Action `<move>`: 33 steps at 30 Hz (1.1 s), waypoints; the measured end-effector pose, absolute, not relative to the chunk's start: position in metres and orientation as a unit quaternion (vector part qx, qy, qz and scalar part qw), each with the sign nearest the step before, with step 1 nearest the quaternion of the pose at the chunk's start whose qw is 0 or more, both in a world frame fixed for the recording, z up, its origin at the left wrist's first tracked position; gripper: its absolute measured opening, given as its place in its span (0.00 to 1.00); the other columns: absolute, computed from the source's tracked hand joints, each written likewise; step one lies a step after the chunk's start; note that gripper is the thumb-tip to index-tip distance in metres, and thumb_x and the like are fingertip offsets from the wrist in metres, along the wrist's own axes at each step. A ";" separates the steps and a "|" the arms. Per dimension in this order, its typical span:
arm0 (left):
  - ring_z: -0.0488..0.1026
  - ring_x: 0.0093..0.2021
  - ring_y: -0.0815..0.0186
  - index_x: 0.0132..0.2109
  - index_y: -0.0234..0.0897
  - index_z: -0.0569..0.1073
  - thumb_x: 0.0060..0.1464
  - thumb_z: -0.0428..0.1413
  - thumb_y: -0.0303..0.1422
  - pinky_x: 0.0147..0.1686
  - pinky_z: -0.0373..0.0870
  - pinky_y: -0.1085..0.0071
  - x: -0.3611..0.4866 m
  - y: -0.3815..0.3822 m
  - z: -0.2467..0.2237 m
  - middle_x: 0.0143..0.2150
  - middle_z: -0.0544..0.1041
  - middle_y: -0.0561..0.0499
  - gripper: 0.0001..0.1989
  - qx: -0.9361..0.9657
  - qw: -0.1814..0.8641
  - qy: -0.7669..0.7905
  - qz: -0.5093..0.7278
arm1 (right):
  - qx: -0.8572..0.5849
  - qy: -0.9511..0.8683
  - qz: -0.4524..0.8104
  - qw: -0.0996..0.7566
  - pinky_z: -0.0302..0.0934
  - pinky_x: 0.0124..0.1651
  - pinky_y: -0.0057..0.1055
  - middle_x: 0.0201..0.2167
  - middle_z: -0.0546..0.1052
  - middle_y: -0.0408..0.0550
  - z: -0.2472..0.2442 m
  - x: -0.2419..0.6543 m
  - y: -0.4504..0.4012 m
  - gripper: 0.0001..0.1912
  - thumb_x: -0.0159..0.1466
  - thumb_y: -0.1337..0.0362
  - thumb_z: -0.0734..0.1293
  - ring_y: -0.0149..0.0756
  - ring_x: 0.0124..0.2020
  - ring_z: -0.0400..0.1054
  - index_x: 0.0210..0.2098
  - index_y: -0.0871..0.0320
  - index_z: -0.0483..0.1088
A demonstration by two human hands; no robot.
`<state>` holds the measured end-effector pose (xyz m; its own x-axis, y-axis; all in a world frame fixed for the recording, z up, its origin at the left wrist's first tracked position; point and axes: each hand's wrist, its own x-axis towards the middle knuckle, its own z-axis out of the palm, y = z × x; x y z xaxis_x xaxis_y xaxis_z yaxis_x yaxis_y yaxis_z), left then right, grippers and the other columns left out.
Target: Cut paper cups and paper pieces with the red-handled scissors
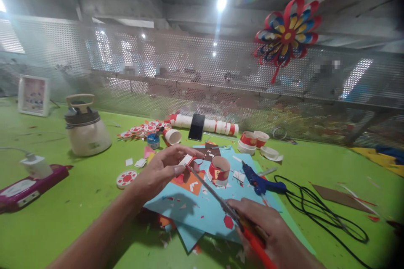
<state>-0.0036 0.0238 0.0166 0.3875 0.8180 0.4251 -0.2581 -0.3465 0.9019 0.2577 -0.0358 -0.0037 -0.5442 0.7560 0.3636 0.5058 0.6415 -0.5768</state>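
My left hand (166, 165) pinches a small white and red piece of paper (187, 160) between thumb and fingers. My right hand (268, 229) grips a pair of scissors (222, 202) by the red handles. The tips of the blades reach the lower edge of the paper piece. Just beyond the blades, a red and white paper cup ring (219, 171) sits on light blue paper sheets (189, 208). Paper scraps lie scattered over the sheets, among them a red hexagon (228, 222). Under my left hand is an orange paper piece (191, 183).
A blue glue gun (261, 181) with a black cord lies right of the cup ring. Farther back are a phone (197, 127), a row of nested cups (217, 126), a blue paint jar (153, 141) and cut cups (248, 142). A kettle (87, 130) and power strip (31, 187) stand left.
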 end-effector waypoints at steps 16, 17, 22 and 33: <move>0.74 0.43 0.58 0.45 0.40 0.75 0.53 0.57 0.32 0.44 0.69 0.61 -0.001 0.024 0.016 0.51 0.73 0.44 0.12 0.635 0.541 0.206 0.510 | -0.358 -0.877 0.161 0.278 0.62 0.31 0.27 0.30 0.76 0.44 -0.012 0.263 -0.032 0.15 0.63 0.66 0.64 0.34 0.28 0.70 0.49 0.51 0.69; 0.74 0.43 0.58 0.46 0.40 0.75 0.53 0.57 0.32 0.43 0.70 0.62 -0.001 0.024 0.017 0.51 0.74 0.43 0.12 0.633 0.546 0.201 0.510 | -0.362 -0.877 0.156 0.276 0.62 0.30 0.27 0.29 0.76 0.45 -0.010 0.262 -0.032 0.14 0.62 0.66 0.64 0.34 0.27 0.69 0.48 0.51 0.69; 0.74 0.49 0.52 0.47 0.40 0.76 0.53 0.57 0.32 0.47 0.70 0.58 0.002 0.021 0.020 0.50 0.75 0.42 0.13 0.610 0.579 0.201 0.502 | -0.383 -0.870 0.177 0.255 0.64 0.35 0.30 0.33 0.79 0.47 -0.002 0.259 -0.035 0.12 0.62 0.63 0.67 0.38 0.32 0.72 0.46 0.51 0.71; 0.72 0.53 0.54 0.52 0.42 0.75 0.55 0.58 0.33 0.52 0.66 0.59 -0.004 0.027 0.010 0.52 0.77 0.42 0.17 0.600 0.571 0.257 0.497 | -0.434 -0.828 0.222 0.277 0.67 0.41 0.30 0.31 0.81 0.45 -0.008 0.260 -0.030 0.10 0.60 0.66 0.65 0.40 0.35 0.74 0.39 0.53 0.77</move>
<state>-0.0043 0.0271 0.0096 0.3737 0.8763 0.3040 -0.2602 -0.2156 0.9412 0.2599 -0.0299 -0.0076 -0.4699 0.8417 0.2658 0.5962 0.5247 -0.6077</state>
